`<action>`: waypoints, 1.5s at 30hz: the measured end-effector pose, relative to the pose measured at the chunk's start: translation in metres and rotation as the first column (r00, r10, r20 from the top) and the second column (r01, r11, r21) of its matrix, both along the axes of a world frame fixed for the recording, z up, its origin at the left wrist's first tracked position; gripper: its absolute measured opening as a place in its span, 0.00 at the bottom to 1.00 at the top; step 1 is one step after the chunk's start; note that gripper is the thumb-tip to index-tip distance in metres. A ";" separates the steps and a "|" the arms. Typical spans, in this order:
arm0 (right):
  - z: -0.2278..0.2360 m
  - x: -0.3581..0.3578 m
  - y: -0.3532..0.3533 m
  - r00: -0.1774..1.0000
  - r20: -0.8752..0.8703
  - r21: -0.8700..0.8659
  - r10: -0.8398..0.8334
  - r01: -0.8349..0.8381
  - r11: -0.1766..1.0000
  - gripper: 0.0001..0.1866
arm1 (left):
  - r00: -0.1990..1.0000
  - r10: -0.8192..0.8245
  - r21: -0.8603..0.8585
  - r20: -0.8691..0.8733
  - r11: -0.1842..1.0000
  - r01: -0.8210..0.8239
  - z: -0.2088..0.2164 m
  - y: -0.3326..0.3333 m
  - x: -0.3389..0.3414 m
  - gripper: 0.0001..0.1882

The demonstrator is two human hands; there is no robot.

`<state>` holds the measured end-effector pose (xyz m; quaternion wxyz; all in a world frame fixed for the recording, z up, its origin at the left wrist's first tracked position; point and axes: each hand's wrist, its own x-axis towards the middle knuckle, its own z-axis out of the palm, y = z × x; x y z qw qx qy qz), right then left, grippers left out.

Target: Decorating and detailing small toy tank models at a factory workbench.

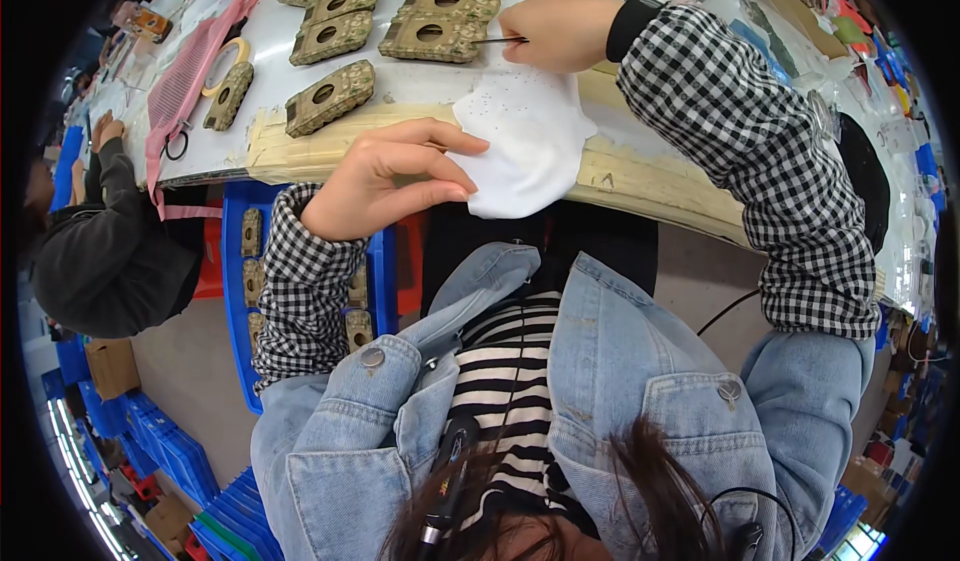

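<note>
My left hand (385, 176) pinches the left edge of a white sheet (530, 161) between thumb and fingers. Small dark specks lie scattered over the sheet's upper part, and its lower end hangs past the table's front edge. Whether it is cloth or paper I cannot tell. Above it, my right hand (560, 36) is closed on thin dark tweezers (498, 40), their tips pointing left. Those tips reach the right end of a camouflage-patterned housing (455, 38) with a round hole, the nearest in a row of similar ones.
More camouflage housings (330, 96) lie on the white table, left of my hands. A pink mesh strip (195, 66) and a tape roll (240, 56) are farther left. Below the table, a blue tray (236, 331) holds several housings. A person in dark sleeves (115, 261) sits at left.
</note>
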<state>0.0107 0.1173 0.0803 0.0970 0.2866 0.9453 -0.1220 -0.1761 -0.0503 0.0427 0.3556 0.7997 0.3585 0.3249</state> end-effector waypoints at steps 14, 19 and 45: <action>0.000 0.078 -0.059 0.832 -0.314 -0.338 -0.457 0.351 0.873 0.12 | 0.944 -0.313 -0.203 -0.103 0.936 0.288 0.027 0.063 -0.021 0.07; -0.001 0.116 -0.070 0.748 -0.363 -0.432 -0.556 0.394 0.811 0.12 | 0.895 -0.431 -0.269 -0.114 0.881 0.390 0.028 0.094 -0.007 0.09; -0.027 0.167 -0.053 0.633 -0.329 -0.366 -0.700 0.598 0.713 0.18 | 0.791 -0.442 -0.197 -0.423 0.897 0.396 0.036 0.139 0.052 0.11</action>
